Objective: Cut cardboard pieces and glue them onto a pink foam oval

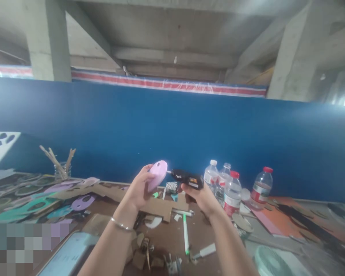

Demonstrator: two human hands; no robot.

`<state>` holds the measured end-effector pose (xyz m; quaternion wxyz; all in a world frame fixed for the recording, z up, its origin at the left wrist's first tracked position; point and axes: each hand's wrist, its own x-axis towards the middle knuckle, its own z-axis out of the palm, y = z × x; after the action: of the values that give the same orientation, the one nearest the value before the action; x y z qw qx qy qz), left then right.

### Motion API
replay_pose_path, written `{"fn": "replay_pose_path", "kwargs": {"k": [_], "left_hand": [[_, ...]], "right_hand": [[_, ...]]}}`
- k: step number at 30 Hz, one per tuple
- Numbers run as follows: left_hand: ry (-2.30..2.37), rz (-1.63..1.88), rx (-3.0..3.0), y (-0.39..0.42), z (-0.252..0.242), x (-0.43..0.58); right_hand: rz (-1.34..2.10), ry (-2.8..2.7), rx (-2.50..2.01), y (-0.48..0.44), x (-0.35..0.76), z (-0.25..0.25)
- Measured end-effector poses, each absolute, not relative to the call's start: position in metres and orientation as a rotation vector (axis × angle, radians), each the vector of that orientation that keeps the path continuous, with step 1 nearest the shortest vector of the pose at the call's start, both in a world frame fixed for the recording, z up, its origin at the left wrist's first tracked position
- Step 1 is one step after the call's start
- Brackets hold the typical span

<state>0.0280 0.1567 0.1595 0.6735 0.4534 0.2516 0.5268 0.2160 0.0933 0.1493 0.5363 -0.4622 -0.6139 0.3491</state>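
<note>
My left hand (139,189) is raised above the table, fingers closed round a pale pink oval foam piece (157,174). A thin bracelet sits on that wrist. My right hand (199,197) grips a black glue gun (186,178), its nozzle touching the right edge of the pink piece. Both hands hover over a brown cardboard strip (149,203) lying on the table.
Several water bottles (232,191) stand right of my hands against a blue wall (172,130). A jar of sticks (61,170) is at far left. Foam cut-outs (31,199), a green-tipped pen (185,234), cardboard scraps (140,253) and orange sheets (287,218) litter the table.
</note>
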Motion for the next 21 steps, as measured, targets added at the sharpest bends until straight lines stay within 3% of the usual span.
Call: {"fn": "replay_pose_path", "kwargs": {"k": [6, 14, 21], "left_hand": [[0.757, 1.211, 1.162, 0.16, 0.158, 0.027], [0.758, 1.148, 1.01, 0.209, 0.097, 0.045], [0.773, 1.107, 0.962, 0.22, 0.085, 0.036]], "right_hand": [[0.702, -1.512, -1.242, 0.092, 0.215, 0.142], [0.966, -1.249, -1.094, 0.141, 0.204, 0.068], [0.851, -1.23, -1.14, 0.142, 0.192, 0.049]]}}
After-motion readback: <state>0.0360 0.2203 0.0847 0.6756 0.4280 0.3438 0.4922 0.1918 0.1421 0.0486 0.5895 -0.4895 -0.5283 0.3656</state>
